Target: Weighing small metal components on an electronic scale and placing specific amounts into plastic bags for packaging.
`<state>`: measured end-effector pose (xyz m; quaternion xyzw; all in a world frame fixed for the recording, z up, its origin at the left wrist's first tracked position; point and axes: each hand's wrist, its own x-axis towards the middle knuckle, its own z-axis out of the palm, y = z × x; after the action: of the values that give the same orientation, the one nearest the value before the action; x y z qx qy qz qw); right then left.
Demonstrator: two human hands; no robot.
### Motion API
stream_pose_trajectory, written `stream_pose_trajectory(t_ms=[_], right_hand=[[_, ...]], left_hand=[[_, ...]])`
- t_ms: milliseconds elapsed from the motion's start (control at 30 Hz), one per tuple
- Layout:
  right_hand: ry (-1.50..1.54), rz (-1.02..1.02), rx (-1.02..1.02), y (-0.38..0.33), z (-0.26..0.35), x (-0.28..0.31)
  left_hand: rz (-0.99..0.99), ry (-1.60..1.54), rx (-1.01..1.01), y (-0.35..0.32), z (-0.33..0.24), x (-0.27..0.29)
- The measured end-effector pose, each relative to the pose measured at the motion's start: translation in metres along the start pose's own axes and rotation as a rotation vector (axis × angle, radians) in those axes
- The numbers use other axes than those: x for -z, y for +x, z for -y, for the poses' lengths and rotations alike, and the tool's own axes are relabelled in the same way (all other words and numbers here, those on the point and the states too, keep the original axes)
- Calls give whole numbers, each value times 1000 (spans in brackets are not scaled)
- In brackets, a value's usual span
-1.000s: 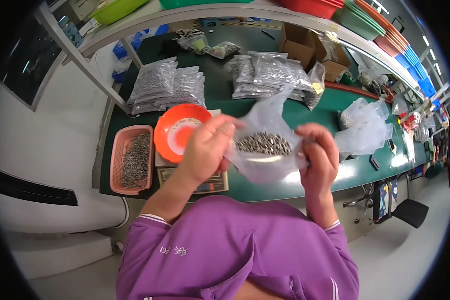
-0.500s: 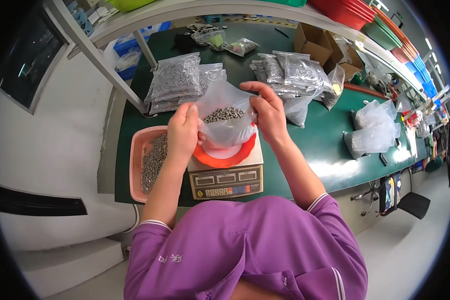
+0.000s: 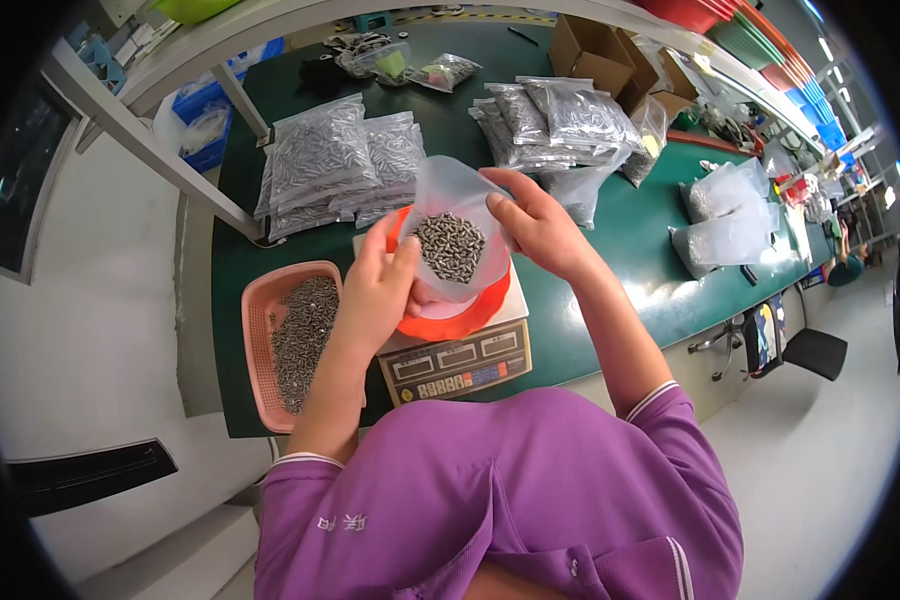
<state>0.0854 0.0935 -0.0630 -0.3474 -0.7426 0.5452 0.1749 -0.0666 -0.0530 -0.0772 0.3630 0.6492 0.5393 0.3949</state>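
A translucent plastic bag [image 3: 438, 188] is held up between my two hands, its mouth spread wide. Small metal screws [image 3: 452, 248] lie heaped inside it. My left hand [image 3: 382, 275] grips the bag's left side, thumb towards the opening. On the other side my right hand [image 3: 535, 222] pinches the bag's upper right edge. Beneath the bag is an orange-red dish [image 3: 470, 318], partly hidden, on the weighing scale [image 3: 457, 368]. Left of the scale stands a pink plastic basket [image 3: 260, 365] with many loose metal screws [image 3: 305, 345] in it.
Filled clear bags [image 3: 320, 155] are stacked behind my left hand, with another stack [image 3: 570, 120] behind my right. More filled bags [image 3: 720, 225] lie to the right on the green table [image 3: 635, 300]. Cardboard boxes [image 3: 595, 55] stand at the back, under a shelf.
The bag has tipped towards me, so more of the screws inside show. My left hand is lower on its side. The whole view has turned slightly.
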Motion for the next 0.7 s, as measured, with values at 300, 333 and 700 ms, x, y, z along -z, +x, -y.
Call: stream_pose_trajectory(t_ms=[300, 333, 700], right_hand=[[263, -400, 5, -76, -61, 57], [260, -417, -60, -92, -78, 65], [417, -324, -424, -224, -181, 45]], left_hand=[[-444, 281, 16, -45, 100, 94], [-541, 495, -9, -54, 120, 109], [-761, 1393, 186, -143, 259, 133]])
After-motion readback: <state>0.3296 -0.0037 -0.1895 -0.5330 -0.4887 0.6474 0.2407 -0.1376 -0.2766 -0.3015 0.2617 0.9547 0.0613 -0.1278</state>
